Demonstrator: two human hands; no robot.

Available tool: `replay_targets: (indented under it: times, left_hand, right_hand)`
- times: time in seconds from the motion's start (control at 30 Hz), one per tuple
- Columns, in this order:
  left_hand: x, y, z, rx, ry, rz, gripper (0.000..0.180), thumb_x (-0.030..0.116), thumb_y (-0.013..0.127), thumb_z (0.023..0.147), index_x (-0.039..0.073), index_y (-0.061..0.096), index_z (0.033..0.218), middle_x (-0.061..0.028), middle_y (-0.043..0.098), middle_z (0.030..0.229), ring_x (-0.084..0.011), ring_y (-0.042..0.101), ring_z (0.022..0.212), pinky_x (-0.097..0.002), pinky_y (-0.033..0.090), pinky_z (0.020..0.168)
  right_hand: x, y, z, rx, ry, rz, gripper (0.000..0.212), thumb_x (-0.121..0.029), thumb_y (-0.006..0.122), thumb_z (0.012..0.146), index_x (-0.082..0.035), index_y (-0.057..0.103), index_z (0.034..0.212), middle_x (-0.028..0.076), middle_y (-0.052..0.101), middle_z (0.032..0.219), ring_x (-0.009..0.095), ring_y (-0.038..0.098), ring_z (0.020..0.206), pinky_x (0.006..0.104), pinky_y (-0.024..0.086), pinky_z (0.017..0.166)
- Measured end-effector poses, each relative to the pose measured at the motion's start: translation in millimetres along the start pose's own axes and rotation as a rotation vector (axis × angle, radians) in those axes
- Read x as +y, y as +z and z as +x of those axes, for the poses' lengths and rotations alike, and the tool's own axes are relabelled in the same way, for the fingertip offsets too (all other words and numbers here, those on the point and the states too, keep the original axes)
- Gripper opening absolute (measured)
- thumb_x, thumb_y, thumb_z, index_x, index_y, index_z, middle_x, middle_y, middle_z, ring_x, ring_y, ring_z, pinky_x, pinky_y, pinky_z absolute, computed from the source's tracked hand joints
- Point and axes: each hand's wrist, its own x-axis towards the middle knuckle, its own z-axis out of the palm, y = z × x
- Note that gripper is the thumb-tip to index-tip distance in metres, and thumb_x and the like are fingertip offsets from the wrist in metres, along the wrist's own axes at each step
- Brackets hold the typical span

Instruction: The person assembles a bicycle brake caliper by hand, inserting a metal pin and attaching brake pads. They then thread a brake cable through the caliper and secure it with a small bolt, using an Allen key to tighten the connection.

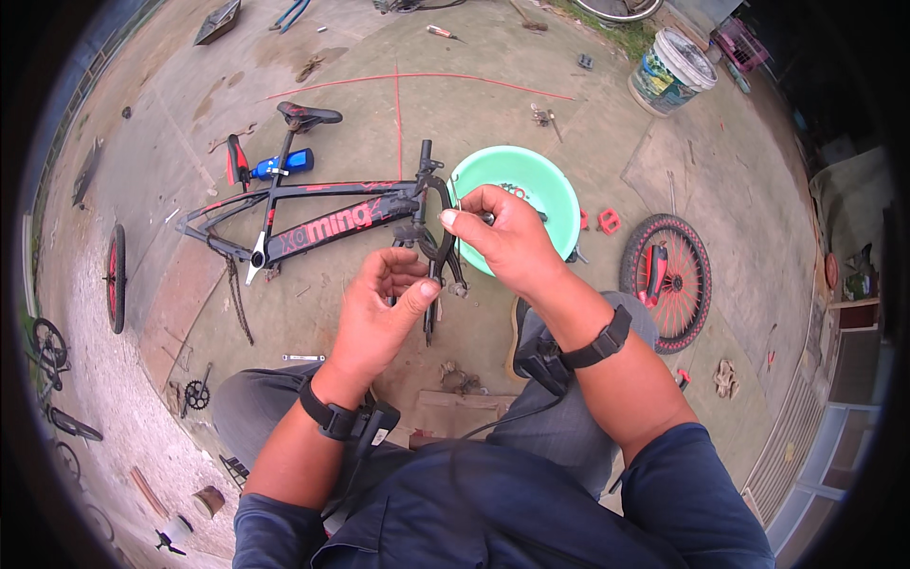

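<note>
A black bicycle frame (327,230) with red lettering lies on its side in front of me, with its black front fork (444,204) toward my hands. My right hand (507,242) is closed in a pinch beside the fork, on a thin metal rod (459,192) with a bent upper end. My left hand (374,308) is next to the fork's lower part, its fingers curled and the thumb toward the fork. Whatever lies within the left fingers is hidden. Just beyond my right hand stands a mint-green basin (559,194) with small parts inside.
A spoked wheel (675,283) lies at right near red pedals (609,221). A blue bottle (299,160) lies beside the saddle (308,116). A crankset (196,394) and wrench (303,357) lie at lower left. A bucket (673,71) stands at far right.
</note>
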Motion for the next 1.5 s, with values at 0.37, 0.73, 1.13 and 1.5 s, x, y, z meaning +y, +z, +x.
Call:
replay_targets:
  times: [0.37, 0.73, 1.13, 1.5]
  left_hand:
    - [1, -11, 5, 0.086, 0.012, 0.128, 0.033, 0.019, 0.071, 0.093, -0.003, 0.058, 0.113, -0.0079, 0.065, 0.101, -0.0116, 0.062, 0.090, -0.0275, 0.052, 0.081]
    - [-5, -12, 5, 0.098, 0.010, 0.084, 0.023, 0.011, 0.067, 0.095, -0.002, 0.058, 0.112, -0.0048, 0.065, 0.100, -0.0096, 0.060, 0.088, -0.0253, 0.050, 0.081]
    - [9, -18, 12, 0.199, 0.184, 0.284, 0.025, 0.005, 0.068, 0.090, 0.000, 0.059, 0.113, -0.0086, 0.064, 0.108, -0.0152, 0.062, 0.091, -0.0284, 0.051, 0.082]
    - [32, -23, 21, 0.095, 0.497, 0.604, 0.043, -0.002, 0.068, 0.082, 0.001, 0.059, 0.124, -0.0167, 0.060, 0.126, -0.0320, 0.057, 0.120, -0.0387, 0.044, 0.102]
  right_hand:
    - [-2, -2, -2, -0.028, 0.016, 0.016, 0.022, -0.023, 0.072, 0.090, -0.002, 0.063, 0.091, -0.001, 0.061, 0.085, 0.006, 0.052, 0.080, 0.0244, 0.042, 0.072]
    - [1, -3, -1, -0.038, 0.018, 0.022, 0.023, -0.023, 0.072, 0.089, -0.002, 0.064, 0.091, -0.001, 0.062, 0.086, 0.006, 0.053, 0.081, 0.0245, 0.043, 0.074]
    - [-10, 0, -11, -0.207, 0.062, -0.018, 0.031, -0.026, 0.076, 0.088, 0.000, 0.060, 0.095, -0.002, 0.056, 0.084, 0.005, 0.050, 0.076, 0.0230, 0.044, 0.067]
    - [-14, 4, -16, -0.318, 0.090, 0.019, 0.031, -0.025, 0.076, 0.087, 0.001, 0.060, 0.094, -0.002, 0.055, 0.084, 0.005, 0.050, 0.077, 0.0231, 0.044, 0.067]
